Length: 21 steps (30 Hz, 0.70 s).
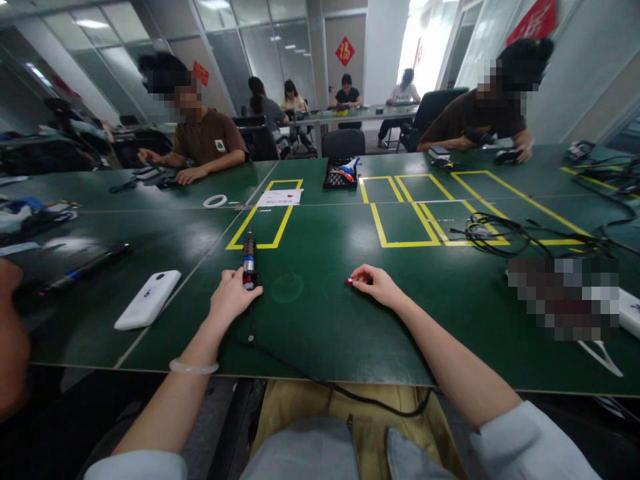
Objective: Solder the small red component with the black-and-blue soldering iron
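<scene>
Hands outstretched: left hand (231,298) grips tool (249,259), right hand (379,284) pinches red piece (349,282).

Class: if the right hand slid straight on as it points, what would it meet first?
Probably the black tool in the left hand; the right hand, pinching a small red item, points leftward.

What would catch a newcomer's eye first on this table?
The two hands on the green table: the left hand grips a dark corded tool, and the right hand pinches a small red piece. Behind them, yellow tape boxes mark the tabletop.
</scene>
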Each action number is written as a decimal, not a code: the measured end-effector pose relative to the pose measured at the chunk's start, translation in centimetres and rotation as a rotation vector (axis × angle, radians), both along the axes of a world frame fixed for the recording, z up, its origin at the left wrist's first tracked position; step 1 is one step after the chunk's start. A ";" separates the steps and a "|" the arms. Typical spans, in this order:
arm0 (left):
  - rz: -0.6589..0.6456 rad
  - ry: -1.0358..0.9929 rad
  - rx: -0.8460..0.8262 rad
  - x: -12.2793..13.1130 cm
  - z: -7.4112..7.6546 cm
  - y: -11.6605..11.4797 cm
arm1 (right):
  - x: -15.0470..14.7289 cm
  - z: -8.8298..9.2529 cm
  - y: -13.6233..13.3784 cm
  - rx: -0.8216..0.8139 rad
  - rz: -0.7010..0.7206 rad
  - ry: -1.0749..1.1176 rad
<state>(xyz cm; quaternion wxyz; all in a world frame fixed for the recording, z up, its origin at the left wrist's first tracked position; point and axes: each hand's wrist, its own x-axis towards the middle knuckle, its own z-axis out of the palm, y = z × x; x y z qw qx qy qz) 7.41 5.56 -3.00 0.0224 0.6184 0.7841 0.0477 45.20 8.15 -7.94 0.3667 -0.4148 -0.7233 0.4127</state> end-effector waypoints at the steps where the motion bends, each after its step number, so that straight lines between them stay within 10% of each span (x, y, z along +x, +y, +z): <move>1: -0.032 -0.002 0.005 1.5 0.0 0.1 | 0.0 0.0 0.0 -0.003 0.001 0.018; 12: -0.419 -0.082 0.140 16.4 -1.2 0.6 | 0.3 0.2 0.0 0.074 0.014 0.035; 21: -0.529 -0.132 0.194 19.8 -2.2 0.2 | 0.3 -0.1 0.1 0.158 0.008 -0.022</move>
